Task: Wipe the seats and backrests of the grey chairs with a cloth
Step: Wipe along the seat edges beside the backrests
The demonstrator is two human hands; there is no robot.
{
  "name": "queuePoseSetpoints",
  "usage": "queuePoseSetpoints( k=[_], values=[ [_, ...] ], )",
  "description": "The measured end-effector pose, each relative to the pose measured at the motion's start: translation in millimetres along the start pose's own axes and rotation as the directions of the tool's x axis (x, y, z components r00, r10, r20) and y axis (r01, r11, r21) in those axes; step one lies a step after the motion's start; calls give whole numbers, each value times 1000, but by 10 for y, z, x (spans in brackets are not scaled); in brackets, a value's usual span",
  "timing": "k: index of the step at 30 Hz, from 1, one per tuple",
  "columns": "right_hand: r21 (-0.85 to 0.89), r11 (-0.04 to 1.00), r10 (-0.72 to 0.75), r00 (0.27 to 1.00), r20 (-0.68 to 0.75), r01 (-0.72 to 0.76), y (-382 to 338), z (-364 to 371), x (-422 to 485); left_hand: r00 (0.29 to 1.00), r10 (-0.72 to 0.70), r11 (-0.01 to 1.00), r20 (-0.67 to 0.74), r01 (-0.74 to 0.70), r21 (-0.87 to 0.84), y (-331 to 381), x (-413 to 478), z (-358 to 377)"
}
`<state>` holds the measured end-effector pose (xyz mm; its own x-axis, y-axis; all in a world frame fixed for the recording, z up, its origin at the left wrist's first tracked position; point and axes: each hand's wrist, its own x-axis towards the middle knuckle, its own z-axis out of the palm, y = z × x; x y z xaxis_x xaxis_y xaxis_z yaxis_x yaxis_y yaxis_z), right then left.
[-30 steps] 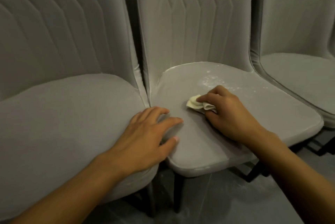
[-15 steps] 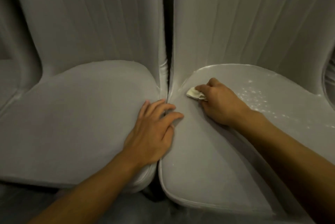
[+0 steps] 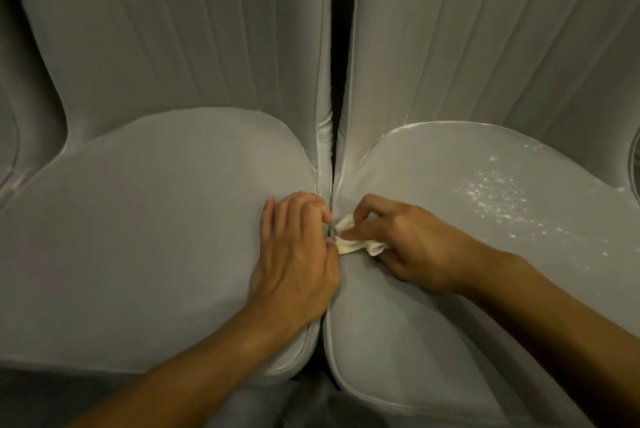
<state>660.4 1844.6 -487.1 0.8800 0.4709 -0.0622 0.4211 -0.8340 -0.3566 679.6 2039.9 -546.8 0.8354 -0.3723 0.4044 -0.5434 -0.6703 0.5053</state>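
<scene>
With the right hand [image 3: 412,247] pinching the cloth [image 3: 356,243] beside the seam [image 3: 329,182] — left hand [image 3: 298,254] curled just opposite — sweeping away from that seam should reach the white specks [image 3: 498,199].

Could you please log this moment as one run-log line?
right hand: holds cloth at inner edge of right seat | left hand: on left seat, fingertips at cloth | white specks: unwiped

A dim indoor seating area: identical grey upholstered chairs with ribbed, stitched backrests [image 3: 194,33] stand packed side by side on a dark floor [image 3: 304,403].
</scene>
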Motion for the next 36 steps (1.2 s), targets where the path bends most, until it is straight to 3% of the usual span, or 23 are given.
queuePoseSetpoints(
  k=[6, 11, 14, 18, 20, 23, 30, 33, 36],
  values=[
    [60, 992, -118, 992, 45, 115, -82, -28, 43, 992, 59, 998, 115, -57, -17, -11, 46, -47],
    [139, 953, -279, 958, 67, 268, -253, 101, -321, 983, 87, 981, 162, -56, -186, -69, 40, -111],
    [116, 927, -370, 923, 110, 357, -273, 176, -545, 958, 139, 990, 250, -127, -64, -50, -26, -111],
    [233, 862, -489, 860, 145, 450, -166, 38, -731, 953, 130, 991, 272, -132, -10, -6, -32, -116],
    [144, 903, -414, 910, 31, 405, -10, 1, -798, 955, 132, 991, 266, -135, -7, -8, -32, -122],
    [-156, 975, -181, 971, -154, 157, 116, 92, -828, 956, 139, 989, 257, -145, 4, 6, -41, -121],
    [-78, 955, -292, 955, -49, 288, -131, 208, -903, 944, 167, 973, 285, -205, 109, 102, -26, -89],
    [-2, 958, -288, 957, -33, 288, -116, 172, -1026, 938, 172, 966, 302, -221, 136, 128, 3, -100],
    [-99, 970, -226, 974, -25, 223, 74, 62, -1197, 946, 194, 951, 261, -247, 186, 151, -4, -88]
  ],
)
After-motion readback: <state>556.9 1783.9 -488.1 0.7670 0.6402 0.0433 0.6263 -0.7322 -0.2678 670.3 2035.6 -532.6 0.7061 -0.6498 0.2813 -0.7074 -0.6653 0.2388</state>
